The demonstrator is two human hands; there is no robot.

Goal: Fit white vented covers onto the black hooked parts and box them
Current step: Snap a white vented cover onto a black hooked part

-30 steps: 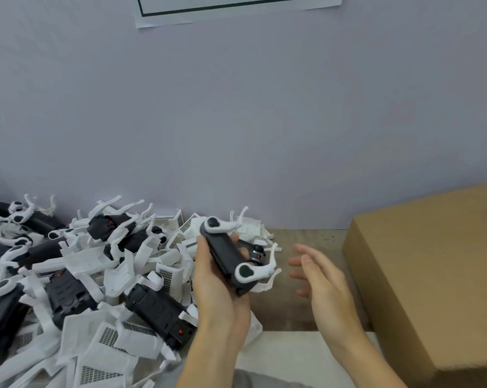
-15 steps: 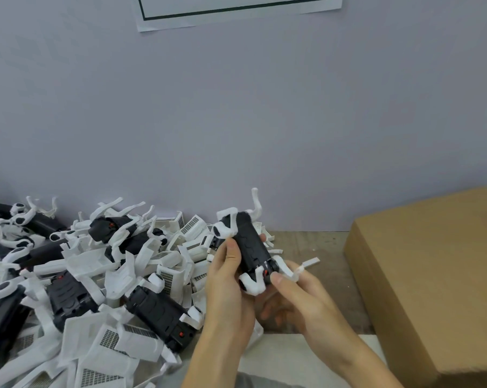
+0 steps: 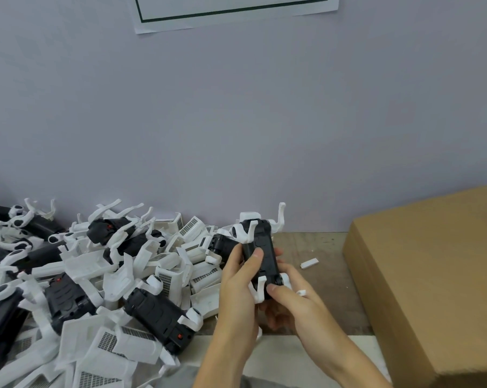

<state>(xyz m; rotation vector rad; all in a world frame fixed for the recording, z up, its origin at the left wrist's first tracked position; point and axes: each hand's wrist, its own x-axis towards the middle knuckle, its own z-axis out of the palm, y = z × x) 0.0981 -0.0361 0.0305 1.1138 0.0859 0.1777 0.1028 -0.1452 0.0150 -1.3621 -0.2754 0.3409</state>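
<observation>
Both hands, left hand [image 3: 236, 278] and right hand [image 3: 290, 301], grip one black hooked part [image 3: 260, 253], while a heap of uncovered parts [image 3: 152, 309] and white vented covers [image 3: 119, 340] awaits beside the cardboard box [image 3: 432, 275].

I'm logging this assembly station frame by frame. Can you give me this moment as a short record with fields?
held part: black hooked part, in both hands above the table
left hand: grips its side, thumb on top
right hand: pinches its near end
pile: black parts and white covers, at left
box: cardboard, at right
loose bit: white piece on the table
</observation>
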